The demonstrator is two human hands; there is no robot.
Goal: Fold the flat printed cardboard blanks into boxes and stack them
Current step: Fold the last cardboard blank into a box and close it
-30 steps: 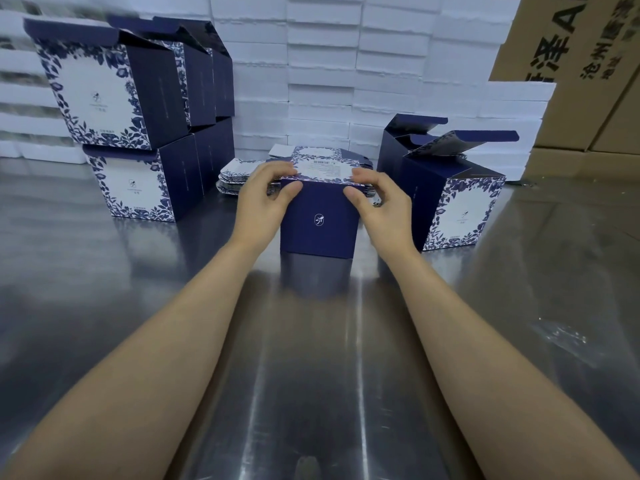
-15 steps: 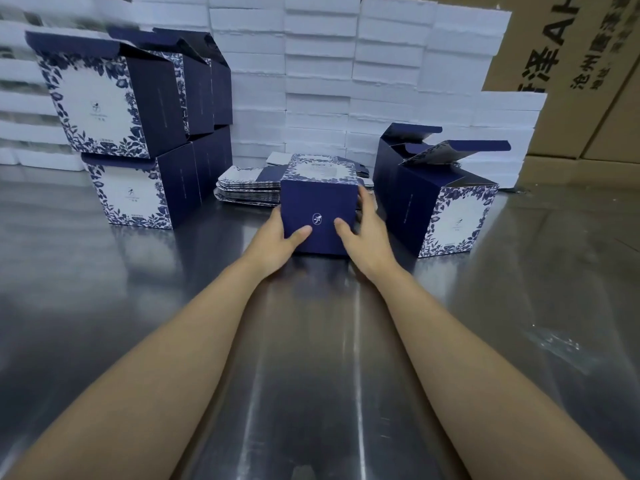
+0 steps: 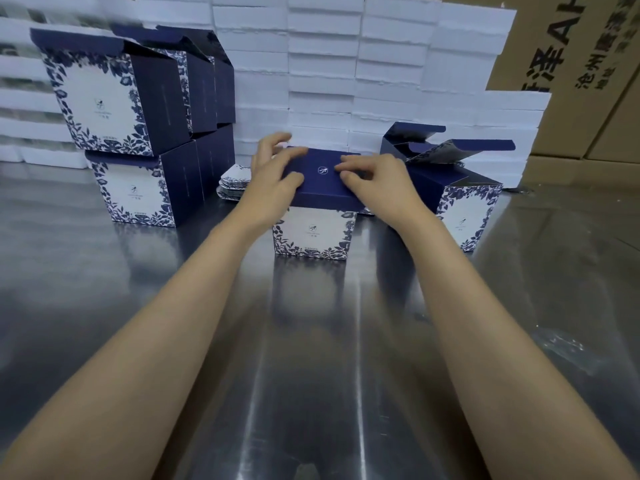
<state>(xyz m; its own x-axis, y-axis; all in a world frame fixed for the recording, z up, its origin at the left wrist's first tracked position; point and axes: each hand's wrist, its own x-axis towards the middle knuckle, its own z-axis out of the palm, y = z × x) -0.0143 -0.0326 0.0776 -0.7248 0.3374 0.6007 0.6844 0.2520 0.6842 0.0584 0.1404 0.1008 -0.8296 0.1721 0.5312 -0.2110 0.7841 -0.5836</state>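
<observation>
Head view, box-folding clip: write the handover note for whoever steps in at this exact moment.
Left hand: lies on the navy top of the blue-and-white floral cardboard box, which stands mid-way across the steel table.
Right hand: bent fingers press the same top.
Done: this box is formed, with its top panel down. The folded boxes at left are stacked two high, and the open-flapped boxes stand at right.
Left: check that the top is tucked in (not visible), stack this box, then fold the pile of flat printed blanks behind the left hand.
</observation>
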